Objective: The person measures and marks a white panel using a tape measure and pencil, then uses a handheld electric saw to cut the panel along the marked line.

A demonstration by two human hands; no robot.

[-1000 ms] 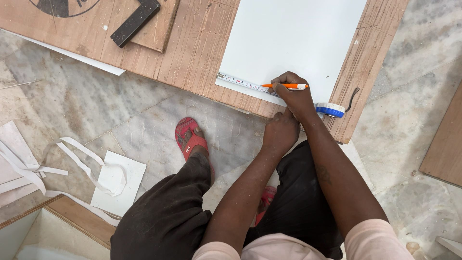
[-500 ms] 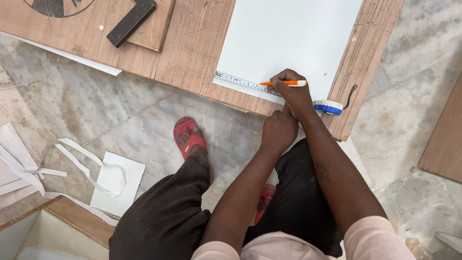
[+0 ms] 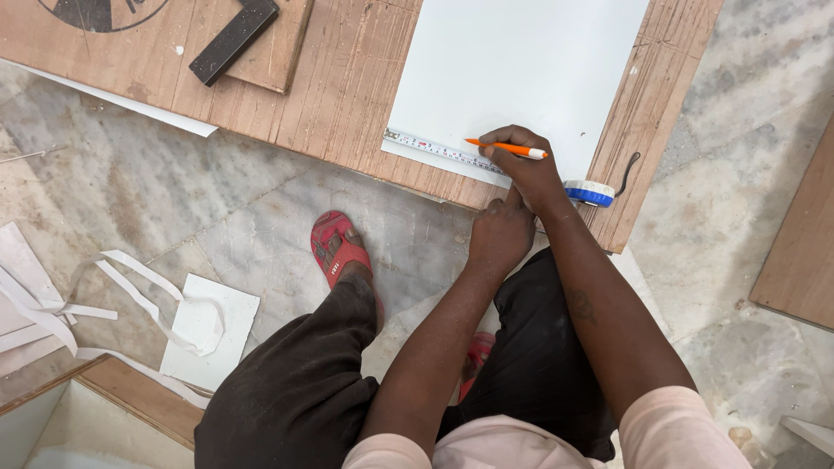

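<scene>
A white sheet [image 3: 521,69] lies on a wooden board [image 3: 347,95] on the stone floor. Along the sheet's near edge runs an extended tape measure blade [image 3: 434,149], ending in a blue and white case [image 3: 591,192] at the right. My right hand [image 3: 526,165] holds an orange pencil [image 3: 508,148], tip pointing left at the tape. My left hand [image 3: 499,230] sits just below it, fingers curled, one finger pressing near the board's edge by the tape.
A dark rectangular block [image 3: 233,39] rests on a smaller wood piece at the board's far left. White laminate offcuts and strips [image 3: 174,313] lie on the floor at left. My foot in a red sandal [image 3: 339,247] is near the board. Another wooden panel [image 3: 799,243] lies at right.
Both hands and the pencil stay at the same spot on the tape. Only the camera view has shifted slightly.
</scene>
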